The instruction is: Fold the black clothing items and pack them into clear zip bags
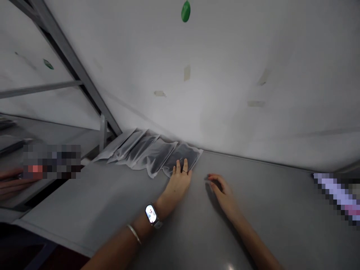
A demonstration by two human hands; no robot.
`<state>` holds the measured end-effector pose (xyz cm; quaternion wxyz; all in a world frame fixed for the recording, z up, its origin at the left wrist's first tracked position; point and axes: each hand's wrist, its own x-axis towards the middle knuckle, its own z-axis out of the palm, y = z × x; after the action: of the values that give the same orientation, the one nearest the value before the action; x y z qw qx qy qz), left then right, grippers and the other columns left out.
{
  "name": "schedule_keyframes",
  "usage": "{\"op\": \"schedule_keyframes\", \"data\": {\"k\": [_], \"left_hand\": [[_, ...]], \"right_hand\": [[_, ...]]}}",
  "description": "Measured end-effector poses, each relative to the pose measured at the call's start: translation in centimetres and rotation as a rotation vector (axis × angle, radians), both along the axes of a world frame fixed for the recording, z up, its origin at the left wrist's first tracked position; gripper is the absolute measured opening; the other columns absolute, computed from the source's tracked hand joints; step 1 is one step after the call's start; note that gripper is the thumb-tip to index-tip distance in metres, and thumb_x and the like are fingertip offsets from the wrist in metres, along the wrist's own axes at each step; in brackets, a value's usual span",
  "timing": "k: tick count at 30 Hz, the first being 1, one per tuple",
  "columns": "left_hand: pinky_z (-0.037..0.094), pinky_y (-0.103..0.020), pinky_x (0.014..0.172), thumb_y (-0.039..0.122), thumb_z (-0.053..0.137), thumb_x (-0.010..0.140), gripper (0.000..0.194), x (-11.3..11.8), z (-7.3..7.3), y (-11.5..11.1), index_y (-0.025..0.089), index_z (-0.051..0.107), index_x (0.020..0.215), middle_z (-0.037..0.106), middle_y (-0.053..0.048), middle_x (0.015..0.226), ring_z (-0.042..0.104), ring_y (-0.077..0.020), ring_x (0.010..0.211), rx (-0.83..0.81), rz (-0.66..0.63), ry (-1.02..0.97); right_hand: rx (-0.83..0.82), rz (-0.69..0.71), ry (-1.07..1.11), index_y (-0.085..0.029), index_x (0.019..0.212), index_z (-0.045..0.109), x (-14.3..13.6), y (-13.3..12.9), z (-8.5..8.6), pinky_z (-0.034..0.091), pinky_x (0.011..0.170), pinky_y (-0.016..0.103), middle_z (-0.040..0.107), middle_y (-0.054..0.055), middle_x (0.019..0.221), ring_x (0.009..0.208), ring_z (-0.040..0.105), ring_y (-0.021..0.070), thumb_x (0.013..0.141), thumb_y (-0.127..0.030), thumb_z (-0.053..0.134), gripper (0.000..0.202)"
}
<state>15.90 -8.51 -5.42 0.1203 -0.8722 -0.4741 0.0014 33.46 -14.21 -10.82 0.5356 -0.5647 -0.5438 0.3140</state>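
Observation:
Several frosted plastic bags [157,155] with dark contents lie overlapping in a row on the grey shelf [120,202], along the wall. What is inside the bags cannot be made out. My left hand [180,182] rests with its fingers stretched out on the nearest lower part of the rightmost bag [184,153]. A watch [151,214] and a bangle [134,234] are on that wrist. To the right of the bags, my right hand [223,193] is just over the shelf, fingers curved and apart, with nothing seen between them.
Metal frame bars [75,71] rise at the left, and a second shelf surface [56,131] lies beyond them. The white wall [225,75] behind carries tape scraps and a green sticker [185,11]. Blurred-out patches stand at the left and at the right edge.

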Motion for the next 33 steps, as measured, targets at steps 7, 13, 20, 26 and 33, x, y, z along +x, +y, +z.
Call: {"op": "schedule_keyframes", "data": {"k": [7, 13, 20, 26, 33], "left_hand": [[0.057, -0.046, 0.087, 0.004, 0.057, 0.082, 0.017, -0.6, -0.5, 0.0, 0.011, 0.065, 0.096, 0.048, -0.021, 0.141, 0.051, -0.0378, 0.125, 0.04, -0.179, -0.097], [0.042, -0.039, 0.108, 0.016, 0.059, 0.087, 0.021, -0.3, -1.2, -1.1, 0.013, 0.06, 0.107, 0.051, -0.013, 0.141, 0.036, -0.0264, 0.139, 0.036, -0.638, -0.225], [0.043, -0.033, 0.108, 0.014, 0.051, 0.091, 0.012, -1.1, -0.8, 0.4, 0.014, 0.063, 0.088, 0.053, -0.009, 0.139, 0.031, -0.0213, 0.141, 0.011, -0.752, -0.351], [0.046, -0.034, 0.107, 0.014, 0.043, 0.096, 0.023, -1.3, -1.0, 1.1, 0.014, 0.064, 0.088, 0.063, -0.009, 0.127, 0.04, -0.0192, 0.136, 0.032, -0.752, -0.426], [0.047, -0.031, 0.106, 0.014, 0.039, 0.097, 0.026, -1.1, -0.9, 0.4, 0.012, 0.064, 0.099, 0.065, -0.01, 0.124, 0.05, -0.0173, 0.129, 0.069, -0.79, -0.441]], "right_hand": [[0.125, 0.008, -0.213, -0.021, 0.099, 0.059, -0.1, -0.1, -0.3, 0.045, 0.093, 0.045, 0.064, 0.009, 0.104, 0.102, 0.058, 0.0236, 0.086, -0.026, 0.05, 0.016], [0.278, -0.237, -0.634, -0.019, 0.125, 0.05, 0.5, -0.4, 0.6, 0.042, 0.093, 0.051, 0.05, 0.015, 0.13, 0.116, 0.046, 0.0308, 0.084, -0.022, 0.053, 0.041], [0.326, -0.395, -1.105, -0.022, 0.089, 0.065, 2.2, -0.8, 2.0, 0.037, 0.084, 0.043, 0.068, 0.007, 0.097, 0.102, 0.052, 0.0308, 0.088, -0.021, 0.057, 0.008], [0.394, -0.313, -1.073, -0.02, 0.095, 0.066, 1.8, -0.4, 1.8, 0.039, 0.083, 0.041, 0.066, 0.008, 0.099, 0.1, 0.053, 0.0282, 0.089, -0.022, 0.058, 0.01], [0.607, -0.173, -1.004, -0.019, 0.091, 0.065, 0.8, -0.2, 1.9, 0.043, 0.087, 0.038, 0.065, 0.007, 0.092, 0.104, 0.054, 0.0238, 0.091, -0.015, 0.053, 0.013]]}}
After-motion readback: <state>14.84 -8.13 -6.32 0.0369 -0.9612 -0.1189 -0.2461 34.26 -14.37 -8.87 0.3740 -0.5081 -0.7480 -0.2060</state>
